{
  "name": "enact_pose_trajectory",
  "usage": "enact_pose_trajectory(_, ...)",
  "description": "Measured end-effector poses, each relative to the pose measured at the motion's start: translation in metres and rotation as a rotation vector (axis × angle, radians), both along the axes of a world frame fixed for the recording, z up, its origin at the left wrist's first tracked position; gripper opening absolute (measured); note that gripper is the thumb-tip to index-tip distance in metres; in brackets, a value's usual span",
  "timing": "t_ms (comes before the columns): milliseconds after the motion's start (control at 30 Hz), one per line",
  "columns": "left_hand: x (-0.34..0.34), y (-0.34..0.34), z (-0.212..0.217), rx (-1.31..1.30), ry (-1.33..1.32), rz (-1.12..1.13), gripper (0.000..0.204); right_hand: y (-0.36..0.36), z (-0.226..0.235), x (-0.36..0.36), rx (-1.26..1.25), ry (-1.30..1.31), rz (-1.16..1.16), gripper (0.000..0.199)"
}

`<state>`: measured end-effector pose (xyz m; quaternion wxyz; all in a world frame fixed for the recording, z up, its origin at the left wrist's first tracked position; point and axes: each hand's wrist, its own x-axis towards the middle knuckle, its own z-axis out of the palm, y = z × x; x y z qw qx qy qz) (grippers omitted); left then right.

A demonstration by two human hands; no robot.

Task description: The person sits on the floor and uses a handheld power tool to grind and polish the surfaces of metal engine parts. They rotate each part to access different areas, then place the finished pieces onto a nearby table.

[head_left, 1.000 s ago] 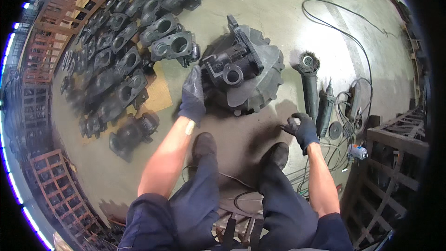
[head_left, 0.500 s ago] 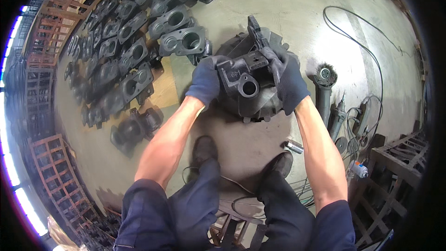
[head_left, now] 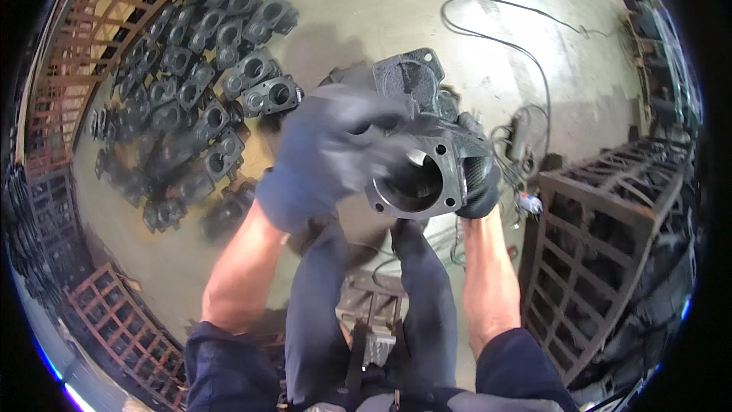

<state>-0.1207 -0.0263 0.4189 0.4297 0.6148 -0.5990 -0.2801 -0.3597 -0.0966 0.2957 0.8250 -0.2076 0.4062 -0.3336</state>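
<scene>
A dark grey metal casting (head_left: 410, 82) is held up close in front of me, with a large round bore facing me, a flange with bolt holes around it and a second flange farther off. My right hand (head_left: 479, 183), in a dark glove, is closed around the casting's right side. My left hand (head_left: 328, 145), gloved in blue and grey, is at the casting's left side beside the bore. Motion smears its fingers, so its grip on the casting cannot be made out.
Several similar castings (head_left: 191, 91) lie in rows on the floor at the left. A rusty metal crate (head_left: 595, 214) stands at the right. Near it are a spray can (head_left: 528, 202), a corded tool (head_left: 521, 133) and a looping black cable (head_left: 526, 52). Slatted metal racks (head_left: 118, 317) border the left.
The casting has come up closer to me and turned, so its large bore now faces me. My left hand has shifted and blurred, and the view has swung to the right.
</scene>
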Motion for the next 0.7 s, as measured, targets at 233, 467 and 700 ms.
enact_pose_trajectory(233,-0.078,0.037,0.053,0.5,1.682,0.42,0.033,0.035,0.188,-0.026,0.062,-0.031,-0.028,0.041)
enact_pose_trajectory(467,-0.112,0.038,0.182,0.582,1.385,0.449,0.02,0.054,0.265,-0.059,-0.101,-0.112,0.005,0.038)
enact_pose_trajectory(700,-0.116,0.054,0.182,0.573,1.481,0.474,0.021,0.043,0.29,-0.065,-0.633,0.37,0.374,0.044)
